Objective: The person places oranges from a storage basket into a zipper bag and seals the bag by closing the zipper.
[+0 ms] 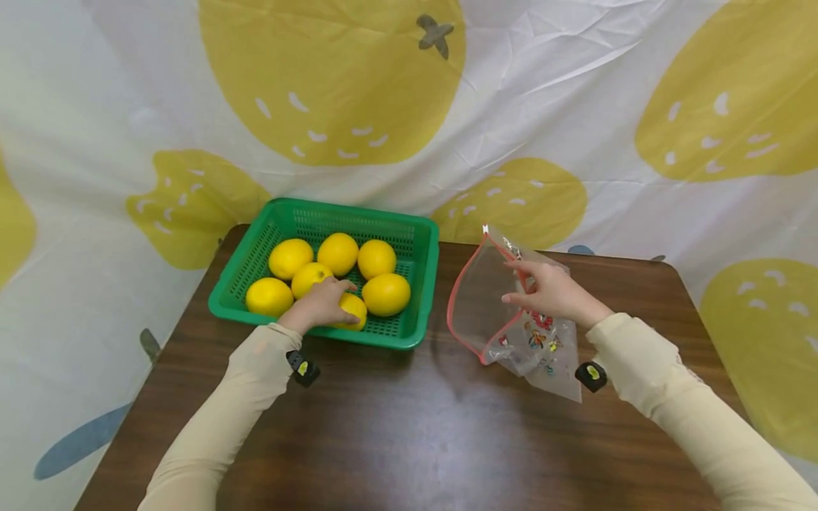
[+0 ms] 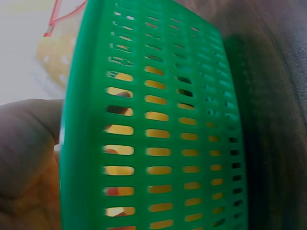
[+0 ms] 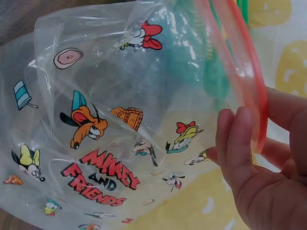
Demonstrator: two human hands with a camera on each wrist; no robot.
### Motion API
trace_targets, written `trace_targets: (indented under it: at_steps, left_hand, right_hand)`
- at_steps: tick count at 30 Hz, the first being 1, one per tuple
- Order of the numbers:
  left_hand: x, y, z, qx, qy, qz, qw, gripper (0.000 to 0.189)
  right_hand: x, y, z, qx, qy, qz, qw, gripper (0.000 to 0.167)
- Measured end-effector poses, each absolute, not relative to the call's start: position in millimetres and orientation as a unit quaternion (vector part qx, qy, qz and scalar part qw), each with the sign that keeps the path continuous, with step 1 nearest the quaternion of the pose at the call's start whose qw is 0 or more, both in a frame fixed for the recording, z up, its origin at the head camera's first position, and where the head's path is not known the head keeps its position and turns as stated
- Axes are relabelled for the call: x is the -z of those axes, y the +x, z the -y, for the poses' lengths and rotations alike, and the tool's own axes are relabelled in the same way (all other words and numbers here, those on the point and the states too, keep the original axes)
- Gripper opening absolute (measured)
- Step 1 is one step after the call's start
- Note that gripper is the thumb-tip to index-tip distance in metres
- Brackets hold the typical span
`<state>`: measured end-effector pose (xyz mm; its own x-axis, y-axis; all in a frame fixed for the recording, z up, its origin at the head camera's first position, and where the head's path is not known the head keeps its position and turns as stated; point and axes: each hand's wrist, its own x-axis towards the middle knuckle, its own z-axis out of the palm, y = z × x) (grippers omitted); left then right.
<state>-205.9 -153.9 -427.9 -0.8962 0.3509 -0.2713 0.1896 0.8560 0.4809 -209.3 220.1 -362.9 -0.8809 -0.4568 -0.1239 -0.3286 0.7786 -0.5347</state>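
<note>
Several yellow lemons point(image 1: 386, 294) lie in a green plastic basket point(image 1: 418, 333). My left hand point(image 1: 322, 304) reaches over the basket's near rim, its fingers curled round one lemon point(image 1: 353, 311) at the front. In the left wrist view the basket wall point(image 2: 139, 139) hides the fingertips, and only part of the left hand point(image 2: 29, 153) shows. A clear zip bag point(image 1: 486, 298) with a red edge and cartoon prints stands with its mouth spread toward the basket. By its red edge point(image 3: 256, 86), my right hand point(image 3: 264, 187) holds the bag, with fingers on both sides of the rim.
Both things rest on a dark brown wooden table point(image 1: 409, 440), the basket at back left and the bag to its right. Behind the table hangs a white cloth point(image 1: 543, 85) with large yellow fruit prints. Each wrist carries a small black camera strap.
</note>
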Motion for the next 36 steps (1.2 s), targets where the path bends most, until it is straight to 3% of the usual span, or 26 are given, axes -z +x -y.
trace_targets:
  at_steps: [23,36]
  left_hand:
    - [441,-210,141,-0.141,0.139,-0.966,0.167,0.060]
    - [446,-208,146,-0.207,0.126,-0.956,0.167,0.062]
  right_hand:
    - [382,-222,-222,0.261,-0.222,-0.924,0.168,0.069]
    - [383,-220,-218,0.253,-0.223,-0.926,0.170,0.069]
